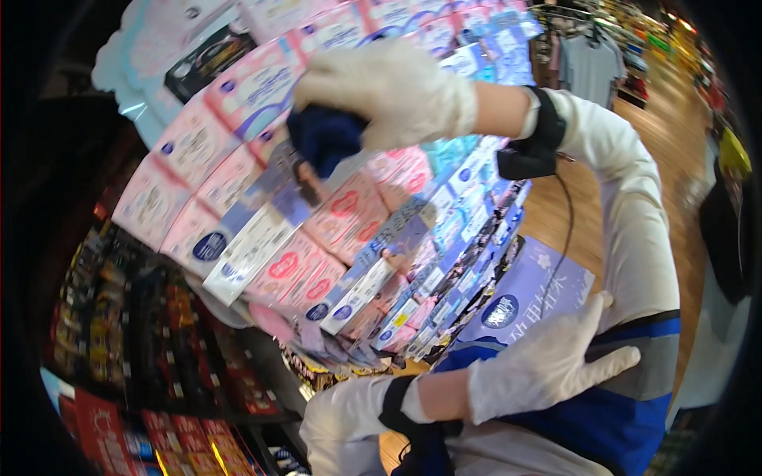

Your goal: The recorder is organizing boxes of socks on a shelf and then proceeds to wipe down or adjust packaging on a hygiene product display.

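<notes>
My right hand (385,91), in a white glove, reaches up to the display rack and is closed round a bunched dark blue cloth (325,139). The cloth is in front of pink boxes (258,87) on the upper tiers; whether it touches them I cannot tell. My left hand (548,361), also white-gloved, is held across my body with its fingers stretched out and nothing in it. It is nearest to my blue, grey and white top (635,365). Behind it stands a lilac panel (528,293) low on the rack.
More pink boxes (345,214) and blue packs (468,178) fill the stepped tiers. Dark shelves of packaged goods (99,317) stand at the left. A black cable (570,230) hangs from my right wrist. Clothes (591,63) hang beyond the wooden floor (663,103).
</notes>
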The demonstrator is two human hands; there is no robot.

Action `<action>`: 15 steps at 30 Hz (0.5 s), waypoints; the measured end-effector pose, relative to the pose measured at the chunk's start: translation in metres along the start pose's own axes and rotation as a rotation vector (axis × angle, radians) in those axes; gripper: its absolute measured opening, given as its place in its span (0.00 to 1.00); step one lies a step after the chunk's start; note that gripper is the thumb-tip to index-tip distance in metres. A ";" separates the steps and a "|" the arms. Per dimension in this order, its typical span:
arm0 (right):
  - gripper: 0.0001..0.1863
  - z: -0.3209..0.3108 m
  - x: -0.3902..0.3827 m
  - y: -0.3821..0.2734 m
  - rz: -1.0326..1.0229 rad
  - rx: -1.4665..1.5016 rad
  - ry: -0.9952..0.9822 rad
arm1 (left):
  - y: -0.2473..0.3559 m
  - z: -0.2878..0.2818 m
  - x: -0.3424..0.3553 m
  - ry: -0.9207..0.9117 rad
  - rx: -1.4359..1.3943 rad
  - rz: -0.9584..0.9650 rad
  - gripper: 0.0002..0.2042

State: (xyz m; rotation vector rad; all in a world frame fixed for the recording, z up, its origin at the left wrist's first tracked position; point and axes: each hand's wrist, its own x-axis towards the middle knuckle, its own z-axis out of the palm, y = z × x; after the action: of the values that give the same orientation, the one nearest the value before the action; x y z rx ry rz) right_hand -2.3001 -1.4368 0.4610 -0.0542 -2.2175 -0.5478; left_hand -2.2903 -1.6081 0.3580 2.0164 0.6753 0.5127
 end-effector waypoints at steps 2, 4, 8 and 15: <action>0.24 0.000 -0.002 0.000 -0.056 0.046 -0.058 | 0.002 0.001 -0.002 0.132 -0.066 0.200 0.28; 0.23 0.007 0.005 -0.007 -0.081 0.055 -0.123 | 0.006 0.001 -0.010 0.237 0.003 0.395 0.20; 0.20 0.008 0.004 -0.007 -0.123 0.103 -0.162 | 0.013 0.002 -0.003 0.184 -0.139 0.343 0.17; 0.19 0.024 -0.005 -0.006 -0.181 0.189 -0.047 | 0.005 -0.002 -0.002 -0.025 -0.118 0.460 0.09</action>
State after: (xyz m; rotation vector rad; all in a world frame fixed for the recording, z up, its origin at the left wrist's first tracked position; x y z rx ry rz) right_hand -2.3157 -1.4321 0.4414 0.2367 -2.3237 -0.4352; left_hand -2.2919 -1.6101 0.3627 2.0624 0.1532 0.7735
